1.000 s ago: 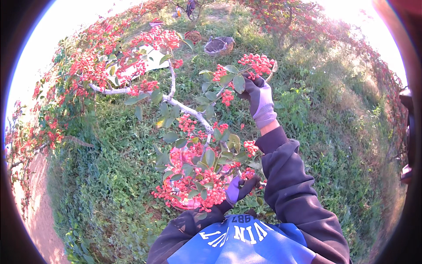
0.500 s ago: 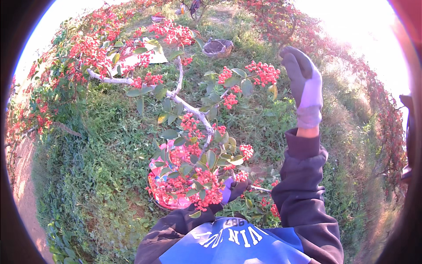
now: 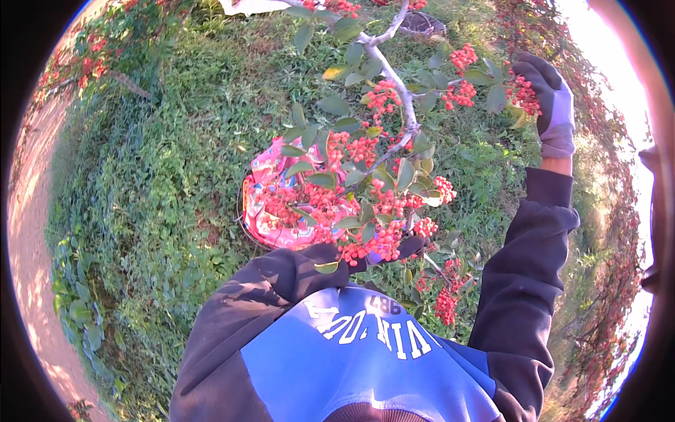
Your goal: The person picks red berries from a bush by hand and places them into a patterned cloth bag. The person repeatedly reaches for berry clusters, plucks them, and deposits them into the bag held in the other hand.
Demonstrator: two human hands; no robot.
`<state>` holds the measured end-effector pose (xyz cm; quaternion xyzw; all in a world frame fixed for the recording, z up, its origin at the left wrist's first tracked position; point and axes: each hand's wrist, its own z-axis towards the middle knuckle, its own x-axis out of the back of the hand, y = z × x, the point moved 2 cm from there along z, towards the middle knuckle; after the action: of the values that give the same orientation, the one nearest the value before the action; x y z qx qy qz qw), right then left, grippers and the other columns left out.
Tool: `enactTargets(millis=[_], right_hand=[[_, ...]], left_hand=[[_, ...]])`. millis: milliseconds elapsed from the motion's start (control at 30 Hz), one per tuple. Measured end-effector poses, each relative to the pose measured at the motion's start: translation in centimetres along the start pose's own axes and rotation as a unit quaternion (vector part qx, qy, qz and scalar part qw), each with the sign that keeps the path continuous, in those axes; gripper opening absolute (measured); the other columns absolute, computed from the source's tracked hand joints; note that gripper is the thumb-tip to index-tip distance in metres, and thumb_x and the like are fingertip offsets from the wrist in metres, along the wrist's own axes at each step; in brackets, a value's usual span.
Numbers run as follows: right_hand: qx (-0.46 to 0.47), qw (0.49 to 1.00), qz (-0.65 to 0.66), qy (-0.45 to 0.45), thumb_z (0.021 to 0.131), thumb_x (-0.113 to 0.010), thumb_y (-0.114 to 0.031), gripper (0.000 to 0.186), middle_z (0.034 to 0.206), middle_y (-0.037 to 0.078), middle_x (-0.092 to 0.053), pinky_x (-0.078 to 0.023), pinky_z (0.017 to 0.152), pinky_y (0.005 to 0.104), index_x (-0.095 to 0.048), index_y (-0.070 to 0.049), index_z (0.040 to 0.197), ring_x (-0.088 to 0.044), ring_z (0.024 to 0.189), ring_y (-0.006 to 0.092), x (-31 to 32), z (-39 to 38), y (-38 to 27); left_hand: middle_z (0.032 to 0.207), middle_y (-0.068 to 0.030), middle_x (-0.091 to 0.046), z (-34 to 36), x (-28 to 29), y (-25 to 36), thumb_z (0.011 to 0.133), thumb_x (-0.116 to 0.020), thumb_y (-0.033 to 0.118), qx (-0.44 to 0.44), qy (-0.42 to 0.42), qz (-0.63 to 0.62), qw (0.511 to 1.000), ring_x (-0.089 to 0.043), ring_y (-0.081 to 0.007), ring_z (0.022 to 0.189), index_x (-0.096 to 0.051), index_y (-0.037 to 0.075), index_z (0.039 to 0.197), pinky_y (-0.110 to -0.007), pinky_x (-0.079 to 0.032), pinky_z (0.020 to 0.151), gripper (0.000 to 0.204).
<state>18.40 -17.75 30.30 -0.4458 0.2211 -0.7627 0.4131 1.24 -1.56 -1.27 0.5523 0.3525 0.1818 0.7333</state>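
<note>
Gloved in dark grey and lilac, my right hand (image 3: pixel 547 95) is raised at the upper right, its fingers curled around a red berry cluster (image 3: pixel 524 97) at a twig's end. Low in the middle, my left hand (image 3: pixel 404 250), in a matching glove, is closed around a thin branch; leaves and berries hide most of its fingers. A pale, bent main branch (image 3: pixel 402 95) with green leaves runs down between the hands. More red berry bunches (image 3: pixel 380 243) hang in front of my left hand.
Behind the berries, a round basket lined with a pink plastic bag (image 3: pixel 264 221) sits on the weeds. Another basket (image 3: pixel 422 24) lies farther off at the top. A dirt path (image 3: pixel 42 281) runs along the left, and berry-laden shrubs (image 3: pixel 598 281) line the right.
My right hand has gone from being raised beside the twig to closing on its berry cluster. The view has shifted, and the branch now appears higher and farther right. My left hand keeps its grip.
</note>
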Motion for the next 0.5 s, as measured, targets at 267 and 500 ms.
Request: enactTargets(millis=[267,500], right_hand=[[0.240,0.951,-0.178,-0.084,0.087,-0.059,-0.004,0.022,0.101,0.009,-0.067,-0.048,0.087,0.0301,-0.062,0.001,0.108,-0.062,0.096,0.0173,-4.6,-7.4,-8.8],[0.224,0.954,-0.095,-0.173,0.086,-0.060,-0.005,0.016,0.096,0.008,-0.067,-0.048,0.082,0.0314,-0.064,0.000,0.100,-0.063,0.090,0.0179,-8.4,-10.8,-8.5]], left_hand=[[0.091,-0.0035,-0.065,-0.1,-0.2,0.7,0.095,-0.050,0.024,-0.003,0.006,-0.014,1.000,-0.058,-0.0083,0.084,-0.060,0.000,0.112,-0.023,-0.046,0.076,0.031],[0.091,-0.0035,-0.065,-0.1,-0.3,0.7,0.095,-0.050,0.024,-0.001,0.001,-0.023,1.000,-0.058,-0.0082,0.083,-0.060,0.000,0.112,-0.023,-0.046,0.076,0.031]])
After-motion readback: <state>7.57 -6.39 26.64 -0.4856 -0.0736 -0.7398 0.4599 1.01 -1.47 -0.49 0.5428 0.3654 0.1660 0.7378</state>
